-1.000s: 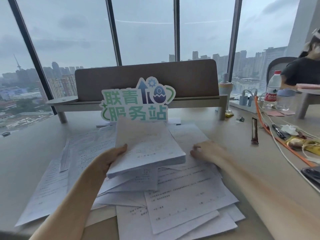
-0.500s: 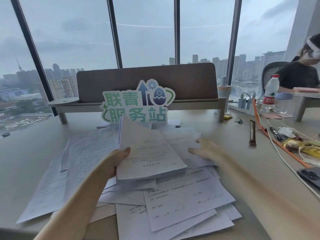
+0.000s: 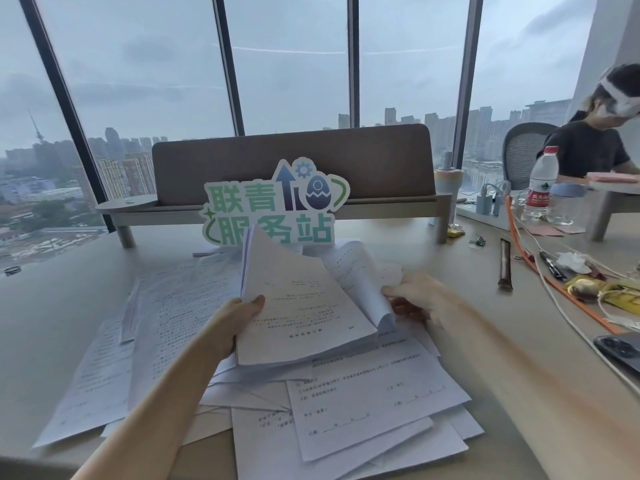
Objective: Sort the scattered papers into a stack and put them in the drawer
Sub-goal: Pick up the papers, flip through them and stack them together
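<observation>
Several printed white papers point(image 3: 367, 403) lie scattered and overlapping on the beige desk point(image 3: 52, 306). My left hand point(image 3: 235, 317) grips a thick stack of papers point(image 3: 294, 306) by its left edge, tilted up above the pile. My right hand point(image 3: 415, 296) pinches a curled sheet point(image 3: 360, 275) at its right edge and lifts it beside the stack. More loose sheets point(image 3: 162, 317) spread to the left. No drawer is in view.
A green cut-out sign point(image 3: 273, 202) stands behind the papers before a brown desk divider point(image 3: 294, 164). At the right are a water bottle point(image 3: 540, 181), an orange cable point(image 3: 519, 237), pens, wrappers and a phone point(image 3: 620, 348). Another person point(image 3: 588, 147) sits at far right.
My left hand has tilted the stack more upright. My right hand has picked up a sheet from the desk and raised it, curling, against the stack's right side.
</observation>
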